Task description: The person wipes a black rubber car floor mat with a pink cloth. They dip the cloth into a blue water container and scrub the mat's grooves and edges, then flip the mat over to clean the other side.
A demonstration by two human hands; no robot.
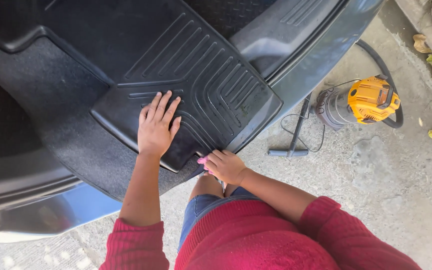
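Both hands met the black floor mat (196, 85): your left hand (157, 126) lay flat on it, your right hand (226, 166) pinched its near edge.

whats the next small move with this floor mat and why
Probably slide the black rubber floor mat a little further into the car. Its near corner overhangs the carpeted floor edge, the left hand lies flat on top, and the right hand pinches that corner, so a short push looks natural.
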